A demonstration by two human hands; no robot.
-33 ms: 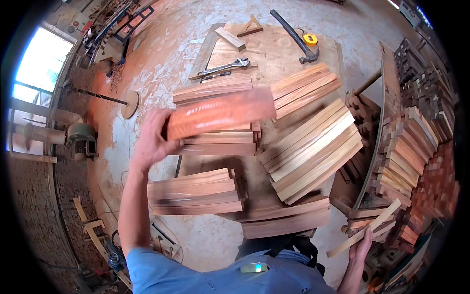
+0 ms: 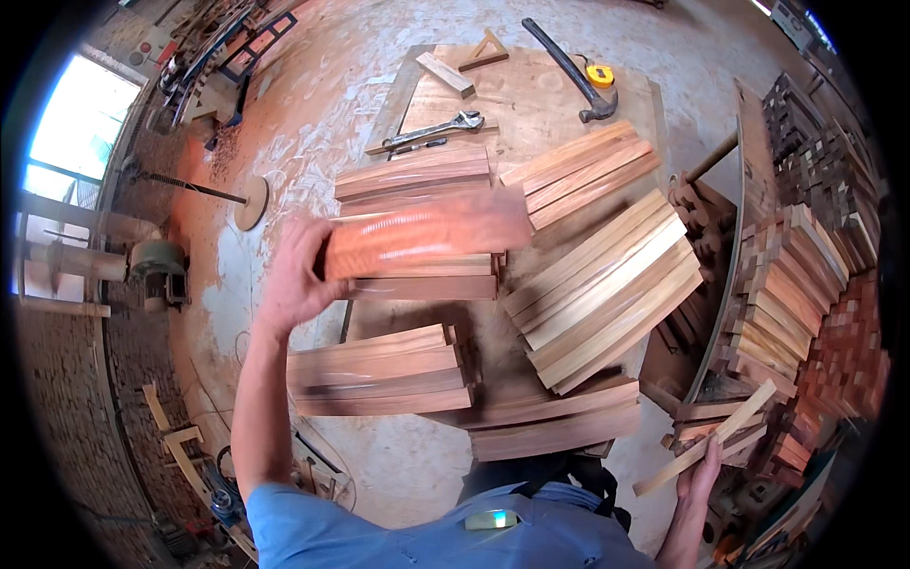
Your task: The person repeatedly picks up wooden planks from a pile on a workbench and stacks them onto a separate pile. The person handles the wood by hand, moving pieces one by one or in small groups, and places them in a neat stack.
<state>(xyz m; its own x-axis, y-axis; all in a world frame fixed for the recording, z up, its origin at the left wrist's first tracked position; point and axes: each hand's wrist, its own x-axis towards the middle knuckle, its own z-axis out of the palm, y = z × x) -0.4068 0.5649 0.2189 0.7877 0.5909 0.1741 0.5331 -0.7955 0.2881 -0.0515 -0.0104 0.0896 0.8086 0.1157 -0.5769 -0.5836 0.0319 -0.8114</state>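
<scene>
My left hand (image 2: 301, 270) is closed round the left end of a reddish wooden board (image 2: 427, 230), blurred at its far end. The board is over a stack of brown wooden strips (image 2: 427, 287) and hides part of it; I cannot tell whether they touch. At the lower right, my right hand (image 2: 698, 471) grips a pale wooden strip (image 2: 706, 442), which slants up to the right beside other wood pieces. Between the hands lie a fanned group of lighter strips (image 2: 602, 294), a stack (image 2: 379, 372) at the near left and another (image 2: 555, 427) at the near edge.
On the far part of the worktable (image 2: 531, 90) are a hammer (image 2: 573, 76), a yellow tape measure (image 2: 600, 76), an adjustable wrench (image 2: 441, 128) and a small wooden triangle (image 2: 484, 54). More strips (image 2: 588, 171) lie beyond. Tall piles of wood blocks (image 2: 782, 303) stand to the right.
The reddish board has dropped slightly, its right end most, and my left hand stays round it. The pale strip in my right hand has barely shifted.
</scene>
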